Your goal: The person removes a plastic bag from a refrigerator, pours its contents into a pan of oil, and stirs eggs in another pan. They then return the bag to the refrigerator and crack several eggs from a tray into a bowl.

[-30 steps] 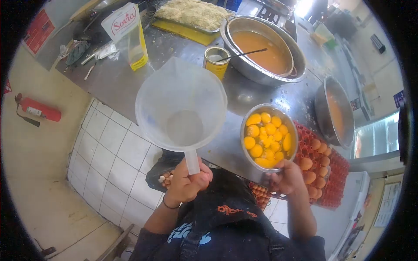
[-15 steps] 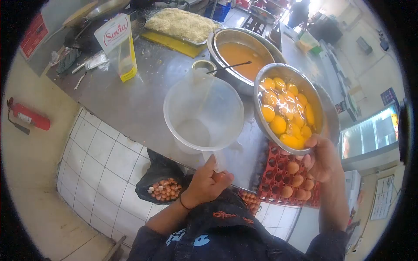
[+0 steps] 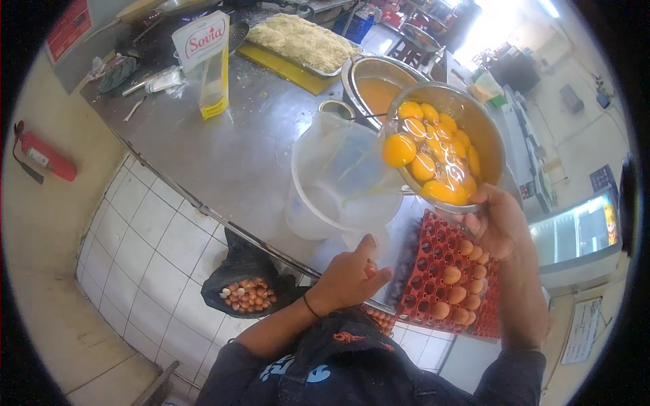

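Observation:
My left hand point(image 3: 347, 279) is closed around the handle of a translucent plastic measuring jug point(image 3: 313, 203), which leans on the steel table. My right hand point(image 3: 500, 220) grips the lower rim of a metal bowl point(image 3: 489, 125) full of raw eggs point(image 3: 437, 152) with whole yolks. The bowl is tipped left over the jug's rim. One yolk point(image 3: 399, 149) bulges across the bowl's lip, and clear egg white point(image 3: 365, 197) runs down into the jug. Just below the bowl, a red egg tray point(image 3: 421, 298) holds several brown eggs point(image 3: 456, 295).
Behind the bowl stands a big pot point(image 3: 376, 91) of orange-brown liquid, beside a small open can point(image 3: 336, 108). A Sovia carton point(image 3: 214, 84) and a tray of crumbly pale mixture point(image 3: 301, 40) sit farther back. On the floor, a black bag point(image 3: 227, 271) contains eggshells.
The bowl has tipped further left over the jug, and its eggs have slid to the lip, with white now flowing out. The jug leans more toward the bowl. My view has shifted slightly.

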`<control>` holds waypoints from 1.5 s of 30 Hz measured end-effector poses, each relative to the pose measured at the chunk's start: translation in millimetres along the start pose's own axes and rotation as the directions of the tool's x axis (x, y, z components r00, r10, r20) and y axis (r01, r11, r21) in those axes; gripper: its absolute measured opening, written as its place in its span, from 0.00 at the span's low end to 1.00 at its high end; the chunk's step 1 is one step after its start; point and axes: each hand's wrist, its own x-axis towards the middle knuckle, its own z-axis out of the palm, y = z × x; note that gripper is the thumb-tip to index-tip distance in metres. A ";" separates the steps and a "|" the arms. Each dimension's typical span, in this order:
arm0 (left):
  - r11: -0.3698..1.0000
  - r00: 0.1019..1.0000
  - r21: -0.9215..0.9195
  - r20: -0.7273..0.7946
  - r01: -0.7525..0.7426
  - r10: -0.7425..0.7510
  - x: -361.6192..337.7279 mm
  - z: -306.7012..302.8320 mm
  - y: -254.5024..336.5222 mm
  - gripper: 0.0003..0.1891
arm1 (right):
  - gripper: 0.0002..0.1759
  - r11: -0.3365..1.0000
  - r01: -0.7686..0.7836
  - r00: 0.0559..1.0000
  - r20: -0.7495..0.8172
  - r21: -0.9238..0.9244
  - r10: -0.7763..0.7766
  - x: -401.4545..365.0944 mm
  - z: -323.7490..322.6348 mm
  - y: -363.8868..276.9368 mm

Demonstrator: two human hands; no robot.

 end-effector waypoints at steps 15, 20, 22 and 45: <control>0.999 0.999 0.030 0.028 -0.038 0.037 9.9 2.5 3.5 0.22 | 0.20 0.917 0.233 0.955 -0.104 -0.324 -0.279 8.5 22.3 -1.3; 1.000 0.999 -0.008 0.020 -0.029 0.029 11.2 5.2 2.4 0.22 | 0.24 0.884 0.289 0.935 -0.092 -0.367 -0.343 10.0 32.4 4.1; 0.999 0.999 -0.039 0.001 -0.037 0.038 11.7 7.0 1.5 0.22 | 0.25 0.852 0.333 0.908 -0.107 -0.403 -0.405 6.9 41.1 8.9; 0.958 0.913 -0.284 -0.384 0.029 -0.141 -155.7 11.9 -12.5 0.24 | 0.44 0.679 0.731 0.675 -0.211 0.065 -0.707 8.5 -0.3 115.2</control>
